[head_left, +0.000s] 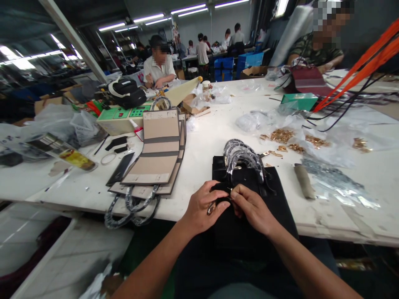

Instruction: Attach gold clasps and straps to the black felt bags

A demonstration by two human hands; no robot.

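A black handbag (268,207) lies over the near table edge, its handles (240,155) wrapped in clear plastic. Above its left side, my left hand (204,205) is closed around a black strap piece (222,187). A shiny gold-coloured metal part (211,207) shows between the fingers and thumb of this hand. My right hand (249,205) pinches a small gold-coloured metal piece (231,190) against the same strap; its exact kind is too small to tell. Both hands meet at the strap, fingertips nearly touching.
Stacked beige bag panels (152,166) with wrapped handles lie left. Gold hardware (282,135) in plastic bags, a grey-brown roll (304,181) and silvery packets (339,182) lie right. A bottle (67,153) rests at far left. Co-workers (158,64) sit across the table.
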